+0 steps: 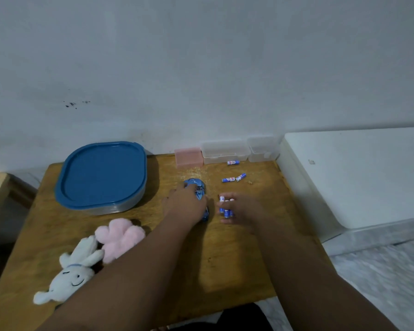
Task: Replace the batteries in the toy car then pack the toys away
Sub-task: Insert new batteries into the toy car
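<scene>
At frame centre the left grip (pixel 185 203) clamps the blue toy car (pixel 197 187) to the surface (pixel 225 259); the right grip (pixel 243 209), just beside it, curls round several batteries (pixel 226 212). Best keep the car pinned and feed cells singly, matching polarity.

On the table (pixel 225 259), a lidded tub (pixel 101 175) sat at the back left. Three boxes (pixel 225 151) stood in a row along the back edge, against the wall, right of the tub. A battery (pixel 233 162) lay just before the middle box, with a battery pair (pixel 233 178) nearer. The car (pixel 197 185) sat mid-table under the left hand (pixel 187 204); just right of it, the right hand (pixel 242 209) held more batteries (pixel 226 212). At the front left lay a plush toy (pixel 69 275), a second plush (pixel 120 237) touching behind it. A unit (pixel 356 175) stood right of the table.
</scene>
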